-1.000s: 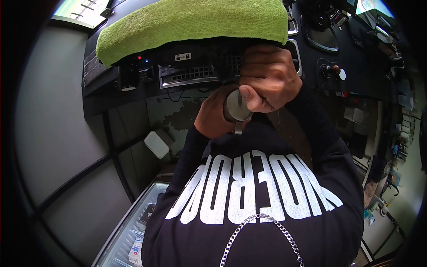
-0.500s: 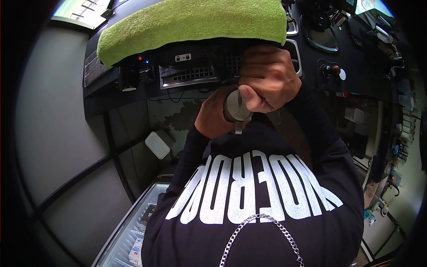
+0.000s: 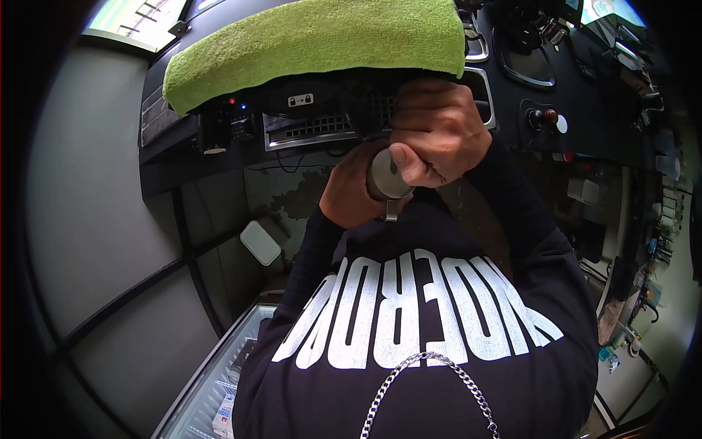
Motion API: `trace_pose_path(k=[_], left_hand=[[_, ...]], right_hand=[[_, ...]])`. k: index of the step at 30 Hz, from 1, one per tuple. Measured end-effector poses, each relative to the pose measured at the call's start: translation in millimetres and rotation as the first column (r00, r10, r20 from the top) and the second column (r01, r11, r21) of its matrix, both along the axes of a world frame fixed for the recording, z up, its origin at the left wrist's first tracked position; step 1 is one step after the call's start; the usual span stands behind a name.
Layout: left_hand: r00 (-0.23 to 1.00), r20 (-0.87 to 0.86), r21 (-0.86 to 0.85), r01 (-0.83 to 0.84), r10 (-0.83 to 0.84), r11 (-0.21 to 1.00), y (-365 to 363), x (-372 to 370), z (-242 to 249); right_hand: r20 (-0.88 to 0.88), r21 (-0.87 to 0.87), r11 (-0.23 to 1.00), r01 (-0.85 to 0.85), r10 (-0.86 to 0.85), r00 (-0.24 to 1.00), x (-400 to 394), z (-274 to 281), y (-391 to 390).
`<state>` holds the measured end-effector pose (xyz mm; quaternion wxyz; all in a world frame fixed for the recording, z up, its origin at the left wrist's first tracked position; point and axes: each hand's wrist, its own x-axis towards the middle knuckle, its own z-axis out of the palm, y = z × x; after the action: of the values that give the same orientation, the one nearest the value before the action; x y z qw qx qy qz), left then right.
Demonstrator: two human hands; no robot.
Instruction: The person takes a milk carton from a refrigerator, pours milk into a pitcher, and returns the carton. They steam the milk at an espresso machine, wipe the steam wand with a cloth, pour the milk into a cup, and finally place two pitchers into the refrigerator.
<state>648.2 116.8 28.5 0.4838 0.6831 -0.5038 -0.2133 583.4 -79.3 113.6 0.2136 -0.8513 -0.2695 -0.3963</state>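
A metal milk pitcher [image 3: 386,179] is held in front of the coffee machine, its handle pointing back toward my body. My left hand [image 3: 346,189] is wrapped around its side. A pale surface shows inside the rim, with a thin dark thing at its upper edge. My right hand [image 3: 441,132] is closed into a fist just above and to the right, thumb over the pitcher's rim. Whatever those fingers grip is hidden behind the knuckles. Beyond both hands lies the machine's drip tray grate [image 3: 319,124].
A green towel [image 3: 314,51] drapes over the machine top. Lit red and blue buttons [image 3: 238,104] mark its left side. On the right counter stand a wooden-knobbed tool [image 3: 545,115] and a black tray [image 3: 523,62]. A glass-topped fridge [image 3: 212,373] sits lower left.
The view has shifted very slightly. Both hands and the pitcher keep the same hold and nearly the same place.
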Motion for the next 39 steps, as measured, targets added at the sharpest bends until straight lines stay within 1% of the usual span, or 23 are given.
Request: trace_pose_path(k=[4, 7, 11, 19, 26, 31, 34, 39], left_hand=[[1.0, 0.004, -0.019, 0.01, -0.009, 1.0, -0.9, 0.8, -1.1], [1.0, -0.003, -0.011, 0.012, -0.012, 1.0, -0.4, 1.5, 1.9], [1.0, 0.004, -0.007, 0.011, -0.011, 1.0, -0.7, 1.4, 3.6], [0.999, -0.036, -0.007, 0.01, -0.01, 1.0, -1.6, 0.9, 4.5], [1.0, -0.011, -0.027, -0.002, 0.002, 1.0, -2.4, 0.2, 3.1], [1.0, 0.013, 0.0, 0.02, -0.02, 1.0, -2.7, 1.6, 0.8], [1.0, -0.019, -0.008, 0.003, -0.003, 1.0, -1.7, 0.3, 3.1], [1.0, 0.002, -0.019, -0.002, 0.002, 1.0, -1.5, 0.4, 4.7]], right_hand=[[0.024, 0.005, 1.0, -0.001, 0.001, 1.0, 0.4, -1.5, -0.3], [-0.017, -0.009, 1.0, 0.004, -0.005, 1.0, -0.8, 1.0, -0.5], [0.008, 0.004, 1.0, -0.011, 0.011, 1.0, 0.8, 0.2, 0.0], [-0.006, 0.001, 1.0, -0.001, 0.001, 1.0, -0.5, 0.7, 0.0], [-0.001, 0.0, 1.0, 0.005, -0.005, 1.0, -0.2, -0.4, 0.1], [-0.018, -0.007, 1.0, 0.017, -0.017, 1.0, -1.8, 0.8, 0.2], [-0.018, -0.012, 1.0, 0.01, -0.01, 1.0, -1.2, 1.3, -0.1], [-0.008, -0.002, 1.0, 0.0, 0.0, 1.0, -0.7, 0.0, 0.0]])
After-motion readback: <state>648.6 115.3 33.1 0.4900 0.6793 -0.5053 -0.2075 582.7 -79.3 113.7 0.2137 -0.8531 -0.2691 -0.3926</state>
